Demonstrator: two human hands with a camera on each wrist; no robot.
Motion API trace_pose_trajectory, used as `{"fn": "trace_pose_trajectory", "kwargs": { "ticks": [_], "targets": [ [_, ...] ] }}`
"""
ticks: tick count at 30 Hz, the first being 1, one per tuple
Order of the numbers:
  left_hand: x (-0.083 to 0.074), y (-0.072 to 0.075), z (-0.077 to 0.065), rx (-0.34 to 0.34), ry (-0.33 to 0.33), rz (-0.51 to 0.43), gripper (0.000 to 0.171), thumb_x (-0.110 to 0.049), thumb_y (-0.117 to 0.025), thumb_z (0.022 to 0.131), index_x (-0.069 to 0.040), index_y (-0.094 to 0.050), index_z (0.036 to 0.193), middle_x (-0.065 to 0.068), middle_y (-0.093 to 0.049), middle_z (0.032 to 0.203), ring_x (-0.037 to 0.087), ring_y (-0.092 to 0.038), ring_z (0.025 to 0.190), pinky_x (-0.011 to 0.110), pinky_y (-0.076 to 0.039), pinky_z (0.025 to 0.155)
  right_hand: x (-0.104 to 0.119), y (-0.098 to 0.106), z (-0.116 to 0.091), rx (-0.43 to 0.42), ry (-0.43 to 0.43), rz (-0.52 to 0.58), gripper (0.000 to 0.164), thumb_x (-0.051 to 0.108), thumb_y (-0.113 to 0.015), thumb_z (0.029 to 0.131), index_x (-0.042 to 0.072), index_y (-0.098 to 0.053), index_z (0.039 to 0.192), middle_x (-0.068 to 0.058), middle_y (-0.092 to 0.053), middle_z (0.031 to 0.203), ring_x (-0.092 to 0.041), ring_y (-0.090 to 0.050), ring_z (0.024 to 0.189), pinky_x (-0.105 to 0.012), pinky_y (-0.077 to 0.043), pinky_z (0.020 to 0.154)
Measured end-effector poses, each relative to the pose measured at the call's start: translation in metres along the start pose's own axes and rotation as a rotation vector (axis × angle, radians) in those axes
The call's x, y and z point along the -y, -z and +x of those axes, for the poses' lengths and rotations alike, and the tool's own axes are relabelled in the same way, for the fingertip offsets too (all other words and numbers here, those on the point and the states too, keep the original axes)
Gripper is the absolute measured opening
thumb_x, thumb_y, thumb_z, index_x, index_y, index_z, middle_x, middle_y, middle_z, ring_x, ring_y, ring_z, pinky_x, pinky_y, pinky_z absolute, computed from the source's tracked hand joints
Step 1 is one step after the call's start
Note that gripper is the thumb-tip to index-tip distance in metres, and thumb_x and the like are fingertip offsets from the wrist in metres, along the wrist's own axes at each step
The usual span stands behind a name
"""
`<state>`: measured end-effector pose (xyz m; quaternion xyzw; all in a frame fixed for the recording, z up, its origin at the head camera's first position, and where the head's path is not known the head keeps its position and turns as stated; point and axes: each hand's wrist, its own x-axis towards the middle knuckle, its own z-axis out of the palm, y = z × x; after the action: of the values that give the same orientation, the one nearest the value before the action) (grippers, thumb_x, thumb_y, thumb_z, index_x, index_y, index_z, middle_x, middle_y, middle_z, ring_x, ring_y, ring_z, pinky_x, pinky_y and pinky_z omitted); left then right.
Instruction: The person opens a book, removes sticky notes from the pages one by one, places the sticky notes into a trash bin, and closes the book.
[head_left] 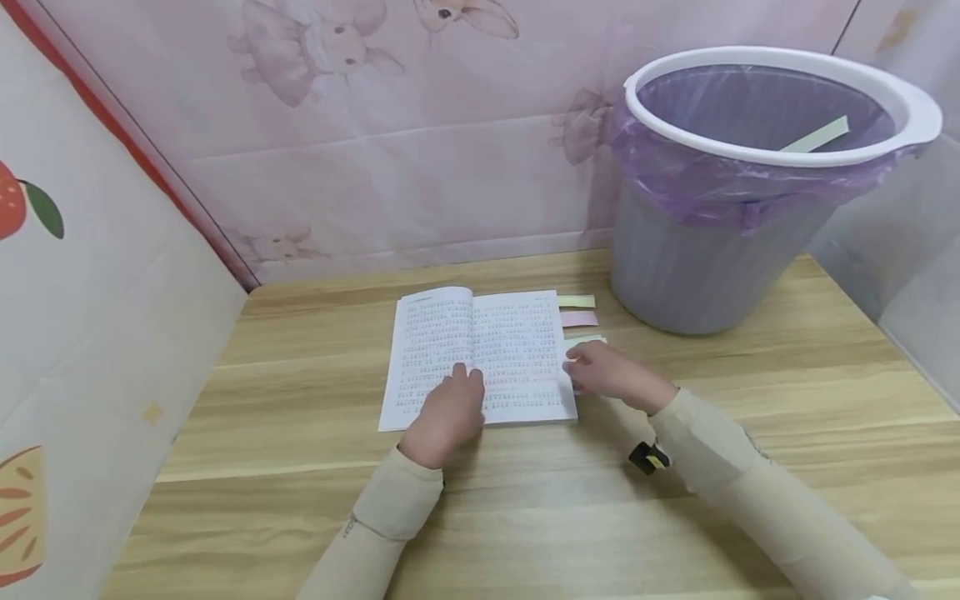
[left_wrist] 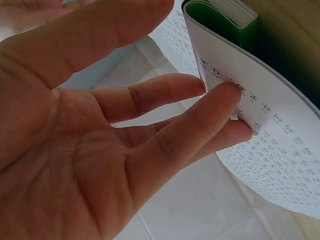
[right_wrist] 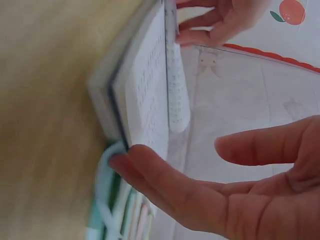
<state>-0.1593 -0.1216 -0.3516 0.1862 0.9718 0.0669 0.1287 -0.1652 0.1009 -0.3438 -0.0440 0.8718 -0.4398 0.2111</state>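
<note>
An open book (head_left: 517, 350) with printed pages lies flat on the wooden table. Yellow (head_left: 577, 301), pink (head_left: 579, 319) and pale green (head_left: 585, 340) paper strips stick out from its right edge. My left hand (head_left: 447, 417) rests its fingertips on the pages near the fold; in the left wrist view its fingers are extended and the thumb stands apart. At the book's right edge is my right hand (head_left: 611, 375), fingertips touching the edge beside a curled pale blue strip (right_wrist: 101, 185). Its thumb is apart from the fingers, with nothing pinched between them.
At the back right of the table (head_left: 300, 417) stands a grey waste bin (head_left: 682, 250) with a white rim and purple liner. A pale green strip (head_left: 817, 135) pokes up inside it. Patterned covering (head_left: 420, 167) lies behind the table.
</note>
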Motion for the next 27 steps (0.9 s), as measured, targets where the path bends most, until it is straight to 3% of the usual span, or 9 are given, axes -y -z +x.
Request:
{"fn": "trace_pose_trajectory", "kwargs": {
  "ticks": [1,7,12,16,20,24,27],
  "targets": [
    [0.000,0.000,0.000,0.000,0.001,0.002,0.033,-0.006,-0.067,0.087,0.009,-0.055,0.113,0.019,-0.052,0.099,0.027,-0.054,0.076,0.038,-0.051,0.061,-0.001,-0.001,-0.001,-0.002,0.001,0.016,0.043,0.008,-0.042,0.100,-0.020,-0.039,0.132,-0.035,-0.051,0.125,-0.033,-0.064,0.098,-0.045,-0.051,0.089],
    [0.000,0.003,0.002,0.004,0.004,0.006,0.035,-0.006,-0.067,0.087,0.009,-0.054,0.115,0.019,-0.052,0.099,0.027,-0.054,0.076,0.037,-0.051,0.061,0.001,0.002,-0.003,-0.026,0.017,0.118,0.045,0.009,-0.039,0.101,-0.021,-0.034,0.134,-0.035,-0.046,0.130,-0.040,-0.057,0.110,-0.046,-0.048,0.095],
    [0.004,0.006,0.003,-0.006,-0.011,0.005,0.032,-0.006,-0.068,0.086,0.009,-0.054,0.111,0.018,-0.051,0.096,0.024,-0.052,0.071,0.036,-0.050,0.060,0.001,0.001,0.002,-0.075,0.035,0.297,0.054,0.013,-0.047,0.099,-0.020,-0.028,0.138,-0.035,-0.049,0.128,-0.036,-0.059,0.106,-0.044,-0.047,0.096],
    [0.006,0.008,-0.001,0.009,-0.029,0.005,0.032,-0.009,-0.071,0.084,0.009,-0.055,0.105,0.019,-0.052,0.096,0.026,-0.053,0.076,0.039,-0.051,0.065,-0.001,-0.017,0.007,-0.047,0.096,0.389,0.046,0.012,-0.054,0.097,-0.015,-0.044,0.132,-0.028,-0.061,0.117,-0.027,-0.066,0.095,-0.041,-0.053,0.087],
    [0.004,0.011,-0.013,0.003,-0.059,0.006,0.031,-0.012,-0.076,0.081,0.009,-0.059,0.097,0.019,-0.054,0.098,0.026,-0.054,0.084,0.041,-0.053,0.072,0.006,-0.045,0.005,0.003,0.199,0.479,0.037,0.006,-0.051,0.097,-0.011,-0.049,0.130,-0.026,-0.061,0.121,-0.030,-0.064,0.103,-0.043,-0.054,0.085],
    [-0.007,0.019,-0.031,0.005,-0.064,0.016,0.026,-0.016,-0.076,0.081,0.006,-0.063,0.087,0.015,-0.057,0.089,0.024,-0.056,0.077,0.040,-0.053,0.070,0.019,-0.065,0.001,-0.084,0.309,0.396,0.035,0.003,-0.045,0.098,-0.010,-0.051,0.129,-0.025,-0.059,0.124,-0.029,-0.060,0.109,-0.038,-0.051,0.089],
    [-0.017,0.024,-0.045,0.004,-0.085,0.049,0.022,-0.018,-0.074,0.082,0.001,-0.064,0.078,0.011,-0.059,0.078,0.024,-0.060,0.072,0.040,-0.053,0.066,0.029,-0.074,0.000,-0.158,0.352,0.297,0.033,0.008,-0.045,0.099,-0.008,-0.055,0.126,-0.022,-0.062,0.119,-0.023,-0.058,0.103,-0.032,-0.048,0.086]
  ]
}}
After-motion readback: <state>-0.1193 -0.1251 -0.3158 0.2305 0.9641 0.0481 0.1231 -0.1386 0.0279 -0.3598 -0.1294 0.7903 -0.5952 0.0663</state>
